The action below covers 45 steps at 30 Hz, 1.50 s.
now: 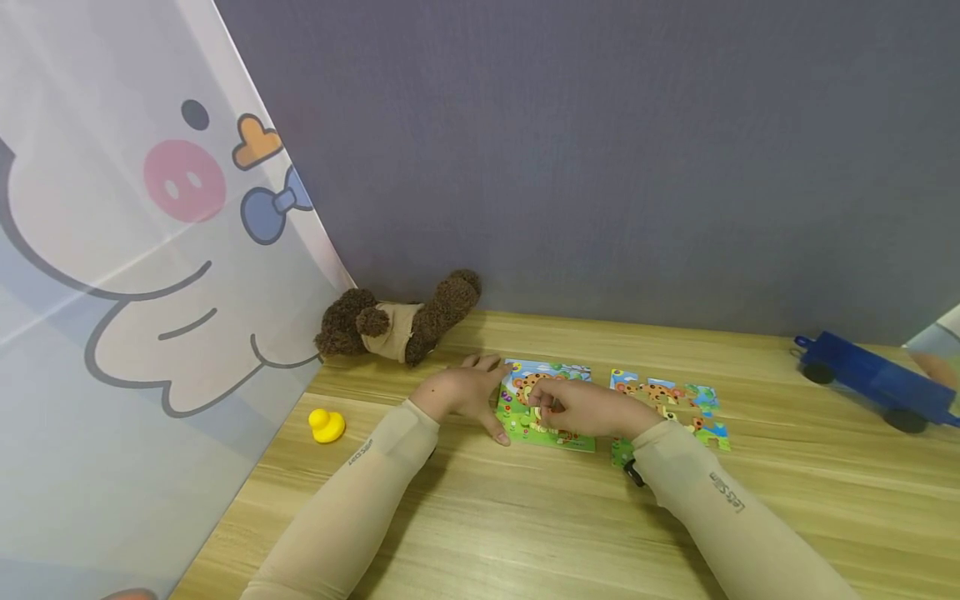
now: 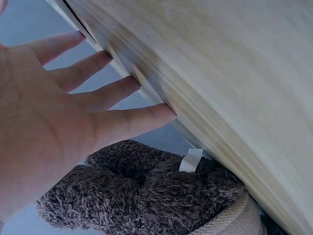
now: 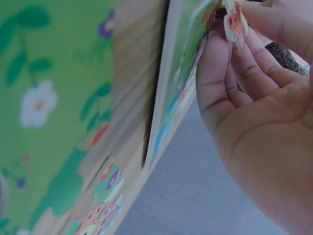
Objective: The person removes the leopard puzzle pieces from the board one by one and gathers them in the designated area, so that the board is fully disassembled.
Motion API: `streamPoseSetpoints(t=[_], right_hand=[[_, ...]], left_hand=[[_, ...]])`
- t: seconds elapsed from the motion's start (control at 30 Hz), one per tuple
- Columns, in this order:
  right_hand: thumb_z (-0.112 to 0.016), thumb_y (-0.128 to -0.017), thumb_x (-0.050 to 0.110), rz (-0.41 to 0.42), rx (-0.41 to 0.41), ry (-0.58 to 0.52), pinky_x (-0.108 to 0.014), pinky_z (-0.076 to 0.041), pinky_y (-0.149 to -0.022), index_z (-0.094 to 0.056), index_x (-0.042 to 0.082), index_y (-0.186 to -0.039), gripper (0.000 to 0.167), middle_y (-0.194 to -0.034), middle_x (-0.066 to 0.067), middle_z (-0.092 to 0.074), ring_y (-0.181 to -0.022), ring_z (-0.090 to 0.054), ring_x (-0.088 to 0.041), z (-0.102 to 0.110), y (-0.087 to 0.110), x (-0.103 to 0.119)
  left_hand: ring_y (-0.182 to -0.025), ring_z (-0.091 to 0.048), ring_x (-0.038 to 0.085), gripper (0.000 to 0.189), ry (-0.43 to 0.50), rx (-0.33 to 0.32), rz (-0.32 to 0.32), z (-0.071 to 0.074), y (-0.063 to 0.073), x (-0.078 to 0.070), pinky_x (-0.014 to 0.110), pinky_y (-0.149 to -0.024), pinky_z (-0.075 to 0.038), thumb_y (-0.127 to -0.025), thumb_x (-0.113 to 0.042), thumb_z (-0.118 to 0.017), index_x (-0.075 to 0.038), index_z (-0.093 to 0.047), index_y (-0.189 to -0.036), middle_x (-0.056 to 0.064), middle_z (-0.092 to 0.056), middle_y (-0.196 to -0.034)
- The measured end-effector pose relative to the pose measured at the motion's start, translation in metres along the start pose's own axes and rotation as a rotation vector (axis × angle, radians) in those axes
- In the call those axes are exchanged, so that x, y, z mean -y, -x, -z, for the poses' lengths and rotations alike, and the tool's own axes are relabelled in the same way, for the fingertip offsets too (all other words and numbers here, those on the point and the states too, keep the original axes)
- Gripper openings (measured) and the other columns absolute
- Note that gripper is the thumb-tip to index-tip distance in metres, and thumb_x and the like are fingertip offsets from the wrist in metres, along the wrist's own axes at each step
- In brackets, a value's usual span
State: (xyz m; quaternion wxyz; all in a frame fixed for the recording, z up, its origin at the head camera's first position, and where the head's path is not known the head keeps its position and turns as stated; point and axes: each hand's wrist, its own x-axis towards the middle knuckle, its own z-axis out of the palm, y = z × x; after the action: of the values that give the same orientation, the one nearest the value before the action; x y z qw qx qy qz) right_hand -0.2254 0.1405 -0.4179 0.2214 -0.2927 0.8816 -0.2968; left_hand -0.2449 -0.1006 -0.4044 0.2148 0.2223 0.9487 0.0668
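Observation:
A picture puzzle board (image 1: pixel 517 427) with a spotted cartoon animal on green ground lies flat on the wooden table. My left hand (image 1: pixel 474 393) is at its left edge, fingers spread; in the left wrist view that hand (image 2: pixel 54 112) shows extended fingers with the tips at the tabletop. Over the board, my right hand (image 1: pixel 588 408) pinches a small puzzle piece (image 3: pixel 235 24) between thumb and fingers, as the right wrist view shows. To the right lies a second puzzle picture (image 1: pixel 702 398) with gaps between its pieces, partly hidden by my right wrist.
A brown plush bear (image 1: pixel 442 312) in a beige top lies against the wall behind my left hand. A yellow rubber duck (image 1: pixel 327 426) sits at the left. A blue toy cart (image 1: pixel 873 375) with dark wheels stands at the far right. The grey wall (image 1: pixel 570 167) bounds the table's back.

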Motion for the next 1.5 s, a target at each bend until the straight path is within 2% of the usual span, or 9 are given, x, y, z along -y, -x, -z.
streamPoseSetpoints(t=[0.5,0.73,0.9,1.03,1.33,1.5], right_hand=[[-0.060,-0.109,0.013,0.001,-0.006,-0.054,-0.030,-0.051,-0.070,-0.062,0.014,-0.121,0.012,-0.104,-0.002,-0.066,-0.080,-0.059,-0.013,0.002,0.004,0.004],[-0.056,-0.111,0.013,0.022,-0.007,-0.064,-0.031,-0.054,-0.074,-0.062,0.013,-0.124,0.015,-0.104,-0.004,-0.066,-0.084,-0.062,-0.015,0.006,0.006,0.003],[-0.053,-0.111,0.011,0.032,-0.001,-0.113,-0.034,-0.058,-0.077,-0.060,0.011,-0.126,0.016,-0.105,-0.006,-0.065,-0.086,-0.065,-0.019,0.009,0.008,0.002],[-0.054,-0.111,0.012,0.043,-0.033,-0.110,-0.033,-0.057,-0.078,-0.059,0.011,-0.126,0.016,-0.105,-0.006,-0.065,-0.087,-0.065,-0.019,0.013,0.011,0.000],[-0.056,-0.110,0.012,0.054,-0.086,-0.204,-0.045,-0.063,-0.082,-0.055,0.003,-0.134,0.025,-0.113,-0.014,-0.063,-0.090,-0.071,-0.028,0.028,0.027,-0.005],[-0.055,-0.110,0.010,0.063,-0.101,-0.246,-0.045,-0.065,-0.082,-0.054,0.002,-0.135,0.026,-0.114,-0.016,-0.061,-0.094,-0.069,-0.024,0.038,0.041,-0.015]], left_hand=[[-0.168,-0.011,0.045,0.134,0.007,0.002,0.001,0.000,0.000,0.000,0.071,-0.129,-0.030,-0.071,-0.065,-0.093,-0.025,-0.016,-0.174,0.008,-0.011,-0.183],[-0.168,-0.010,0.045,0.135,0.010,0.009,0.009,0.000,-0.001,0.000,0.070,-0.130,-0.029,-0.072,-0.065,-0.093,-0.025,-0.016,-0.174,0.007,-0.010,-0.183],[-0.168,-0.010,0.045,0.135,0.003,0.009,0.010,-0.001,-0.002,0.001,0.070,-0.130,-0.028,-0.071,-0.065,-0.093,-0.025,-0.016,-0.174,0.007,-0.011,-0.183],[-0.168,-0.010,0.045,0.135,-0.002,0.009,0.008,-0.001,-0.002,0.001,0.072,-0.130,-0.025,-0.071,-0.065,-0.094,-0.024,-0.016,-0.174,0.008,-0.011,-0.183],[-0.168,-0.008,0.047,0.136,0.010,0.011,0.000,-0.002,-0.002,0.001,0.072,-0.131,-0.023,-0.071,-0.064,-0.094,-0.023,-0.015,-0.174,0.009,-0.009,-0.183],[-0.168,-0.006,0.046,0.136,0.016,0.014,-0.005,-0.002,-0.002,0.001,0.072,-0.131,-0.022,-0.072,-0.063,-0.094,-0.024,-0.014,-0.174,0.008,-0.008,-0.183]])
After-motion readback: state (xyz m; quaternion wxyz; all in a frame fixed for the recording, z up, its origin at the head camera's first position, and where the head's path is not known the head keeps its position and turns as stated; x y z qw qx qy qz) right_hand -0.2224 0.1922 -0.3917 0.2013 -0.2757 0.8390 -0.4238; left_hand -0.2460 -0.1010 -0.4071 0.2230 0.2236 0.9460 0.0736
